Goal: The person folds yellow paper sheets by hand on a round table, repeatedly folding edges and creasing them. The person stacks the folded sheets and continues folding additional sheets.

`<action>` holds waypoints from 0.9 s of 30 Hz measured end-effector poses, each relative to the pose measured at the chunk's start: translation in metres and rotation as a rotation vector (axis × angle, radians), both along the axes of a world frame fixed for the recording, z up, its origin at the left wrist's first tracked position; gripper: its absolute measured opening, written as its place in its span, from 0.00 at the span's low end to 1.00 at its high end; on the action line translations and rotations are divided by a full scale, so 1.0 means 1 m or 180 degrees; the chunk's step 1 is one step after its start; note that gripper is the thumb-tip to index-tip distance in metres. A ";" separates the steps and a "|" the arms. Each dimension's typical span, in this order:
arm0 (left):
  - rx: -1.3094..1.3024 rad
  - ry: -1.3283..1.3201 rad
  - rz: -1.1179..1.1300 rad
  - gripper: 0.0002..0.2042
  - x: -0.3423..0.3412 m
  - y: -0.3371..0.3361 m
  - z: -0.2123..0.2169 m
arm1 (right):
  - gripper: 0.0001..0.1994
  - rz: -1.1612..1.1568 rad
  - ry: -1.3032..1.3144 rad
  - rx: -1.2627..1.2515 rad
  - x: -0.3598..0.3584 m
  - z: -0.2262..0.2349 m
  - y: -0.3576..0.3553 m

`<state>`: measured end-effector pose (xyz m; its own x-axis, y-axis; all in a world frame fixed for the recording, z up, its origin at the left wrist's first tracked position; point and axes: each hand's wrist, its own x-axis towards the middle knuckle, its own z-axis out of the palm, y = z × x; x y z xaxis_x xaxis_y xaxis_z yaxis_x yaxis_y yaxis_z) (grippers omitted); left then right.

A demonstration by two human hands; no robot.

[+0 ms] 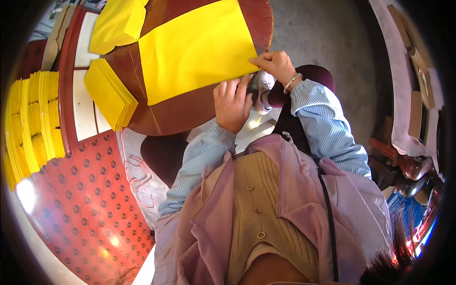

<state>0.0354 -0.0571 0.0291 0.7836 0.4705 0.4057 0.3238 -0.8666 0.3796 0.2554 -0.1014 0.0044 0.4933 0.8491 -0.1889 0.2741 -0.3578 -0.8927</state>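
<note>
A thin, square-cornered yellow sheet lies spread on a round brown table; whether it is cloth or paper I cannot tell. At its near right corner, my right hand pinches the edge between thumb and fingers. My left hand rests just left of it at the near edge, fingertips against the sheet's border and thumb apart. To the left, a stack of folded yellow sheets sits at the table's rim. A thicker yellow pile lies farther back.
More folded yellow bundles are stacked at the far left, beside a red-framed white panel. Below them is a red patterned surface. My knees are beneath the table's near edge. On the right stands a pale-covered surface with cardboard pieces.
</note>
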 end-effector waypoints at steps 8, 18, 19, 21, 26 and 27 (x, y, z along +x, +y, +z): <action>-0.0015 0.0135 0.0127 0.29 -0.011 -0.005 -0.003 | 0.18 0.0076 -0.0572 -0.0259 0.001 0.023 0.001; -0.0134 -0.0005 0.0266 0.32 -0.033 -0.004 -0.009 | 0.18 0.0066 -0.0516 -0.0426 0.004 0.033 0.017; -0.0172 -0.0068 0.0211 0.32 -0.032 -0.005 -0.011 | 0.19 0.0119 -0.0559 -0.0374 0.005 0.037 0.018; -0.0344 -0.0112 0.0095 0.32 -0.030 -0.006 -0.013 | 0.18 0.0093 -0.0516 -0.0440 0.005 0.042 0.022; -0.0270 -0.0013 0.0131 0.34 -0.028 -0.004 -0.016 | 0.16 -0.0017 -0.0386 -0.0613 0.005 0.038 0.022; -0.0277 0.0015 0.0134 0.34 -0.029 -0.004 -0.017 | 0.16 -0.0038 -0.0423 -0.0519 0.004 0.035 0.020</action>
<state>0.0068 -0.0612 0.0124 0.7641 0.5365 0.3582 0.3614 -0.8160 0.4512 0.2590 -0.0816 0.0391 0.5330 0.8065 -0.2559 0.3804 -0.4985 -0.7789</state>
